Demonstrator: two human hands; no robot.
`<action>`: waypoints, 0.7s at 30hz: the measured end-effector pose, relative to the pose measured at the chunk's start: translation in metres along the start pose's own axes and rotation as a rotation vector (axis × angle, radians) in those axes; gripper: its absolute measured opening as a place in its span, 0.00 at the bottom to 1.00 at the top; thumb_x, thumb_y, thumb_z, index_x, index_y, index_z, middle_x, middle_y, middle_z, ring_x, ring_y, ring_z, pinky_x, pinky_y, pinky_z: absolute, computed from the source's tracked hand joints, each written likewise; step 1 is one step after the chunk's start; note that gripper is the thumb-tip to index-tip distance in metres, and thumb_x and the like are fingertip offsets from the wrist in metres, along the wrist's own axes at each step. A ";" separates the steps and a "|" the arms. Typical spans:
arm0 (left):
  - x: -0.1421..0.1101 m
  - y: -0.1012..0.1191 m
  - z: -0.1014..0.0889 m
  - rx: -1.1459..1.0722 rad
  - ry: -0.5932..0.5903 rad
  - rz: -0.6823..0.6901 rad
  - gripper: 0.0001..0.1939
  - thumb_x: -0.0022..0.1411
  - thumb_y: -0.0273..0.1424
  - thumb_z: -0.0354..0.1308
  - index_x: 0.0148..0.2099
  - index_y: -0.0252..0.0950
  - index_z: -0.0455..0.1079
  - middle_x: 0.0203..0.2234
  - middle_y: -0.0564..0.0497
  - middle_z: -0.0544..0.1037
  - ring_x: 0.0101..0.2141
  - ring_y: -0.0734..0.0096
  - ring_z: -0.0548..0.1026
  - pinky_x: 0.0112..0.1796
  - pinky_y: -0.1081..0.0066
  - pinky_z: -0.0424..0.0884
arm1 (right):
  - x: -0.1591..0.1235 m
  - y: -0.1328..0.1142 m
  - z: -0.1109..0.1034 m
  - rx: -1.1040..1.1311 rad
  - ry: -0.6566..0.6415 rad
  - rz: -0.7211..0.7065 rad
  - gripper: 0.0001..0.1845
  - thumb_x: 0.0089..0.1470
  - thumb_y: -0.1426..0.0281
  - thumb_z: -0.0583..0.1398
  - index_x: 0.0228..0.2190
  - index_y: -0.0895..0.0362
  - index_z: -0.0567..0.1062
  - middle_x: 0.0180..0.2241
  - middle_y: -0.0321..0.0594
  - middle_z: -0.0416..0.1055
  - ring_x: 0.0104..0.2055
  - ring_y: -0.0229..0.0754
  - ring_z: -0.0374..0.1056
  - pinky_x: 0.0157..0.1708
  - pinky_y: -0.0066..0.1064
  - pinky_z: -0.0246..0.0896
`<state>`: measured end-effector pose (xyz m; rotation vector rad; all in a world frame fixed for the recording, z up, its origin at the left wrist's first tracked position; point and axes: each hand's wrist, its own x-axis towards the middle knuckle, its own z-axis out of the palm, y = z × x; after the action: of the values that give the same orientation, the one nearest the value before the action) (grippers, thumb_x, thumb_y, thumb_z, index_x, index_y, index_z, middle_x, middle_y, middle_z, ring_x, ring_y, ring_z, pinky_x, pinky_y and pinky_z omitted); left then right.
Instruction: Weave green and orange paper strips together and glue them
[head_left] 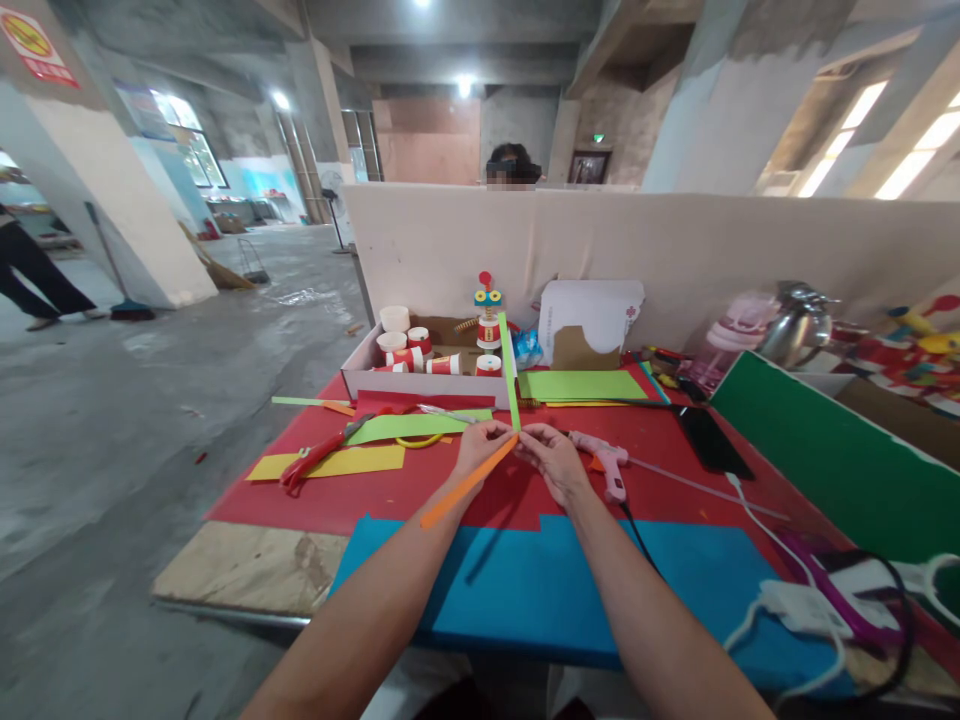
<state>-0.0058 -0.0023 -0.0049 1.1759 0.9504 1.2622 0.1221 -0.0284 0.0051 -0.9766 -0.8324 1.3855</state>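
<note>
Between both grips: green [510, 375] and orange strips [469, 482].

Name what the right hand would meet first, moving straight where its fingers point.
Right hand: likely the held green strip or orange strip first, then the left hand; depth is unclear.

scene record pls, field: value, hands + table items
left hand: pinches the strips' joined ends
right hand: at the same joint
strips: green strip pointing away, orange strip toward the person
right of hands: pink glue gun, black phone with white cable plugged in
left of hands: red-handled scissors, yellow strip
behind: open box with paper cups
under the forearms: blue sheet
</note>
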 end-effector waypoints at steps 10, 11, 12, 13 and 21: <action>-0.001 0.000 0.001 -0.098 -0.039 -0.033 0.14 0.44 0.39 0.66 0.27 0.32 0.74 0.21 0.50 0.76 0.25 0.71 0.71 0.30 0.71 0.68 | 0.002 0.000 0.000 -0.114 0.049 -0.110 0.16 0.32 0.63 0.70 0.24 0.58 0.75 0.21 0.35 0.74 0.25 0.37 0.70 0.32 0.30 0.68; -0.002 0.002 0.002 -0.139 -0.045 -0.052 0.14 0.43 0.39 0.66 0.28 0.32 0.74 0.22 0.49 0.77 0.25 0.71 0.71 0.30 0.71 0.68 | 0.002 -0.001 0.000 -0.090 0.050 -0.108 0.16 0.32 0.64 0.70 0.23 0.58 0.74 0.21 0.35 0.74 0.24 0.36 0.70 0.32 0.30 0.68; -0.003 0.004 0.004 -0.170 -0.052 -0.076 0.14 0.43 0.38 0.67 0.29 0.32 0.74 0.22 0.49 0.77 0.25 0.71 0.72 0.30 0.71 0.68 | 0.002 -0.001 0.001 -0.061 0.051 -0.105 0.16 0.31 0.64 0.71 0.23 0.58 0.74 0.20 0.35 0.74 0.24 0.36 0.70 0.32 0.30 0.68; -0.004 0.006 0.005 -0.191 -0.059 -0.102 0.14 0.42 0.37 0.67 0.28 0.32 0.74 0.22 0.49 0.76 0.25 0.72 0.72 0.30 0.71 0.68 | 0.002 -0.002 0.001 -0.031 0.054 -0.103 0.16 0.31 0.64 0.71 0.23 0.57 0.74 0.20 0.34 0.74 0.24 0.36 0.70 0.32 0.30 0.68; -0.006 0.010 0.005 -0.200 -0.039 -0.132 0.15 0.40 0.36 0.68 0.26 0.31 0.69 0.20 0.50 0.73 0.23 0.76 0.69 0.27 0.74 0.64 | 0.000 0.000 0.005 0.029 0.028 -0.088 0.19 0.30 0.63 0.72 0.23 0.56 0.71 0.21 0.33 0.74 0.24 0.38 0.72 0.32 0.33 0.70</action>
<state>-0.0034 -0.0094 0.0048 0.9625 0.8386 1.1944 0.1172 -0.0283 0.0070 -0.9240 -0.8227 1.3030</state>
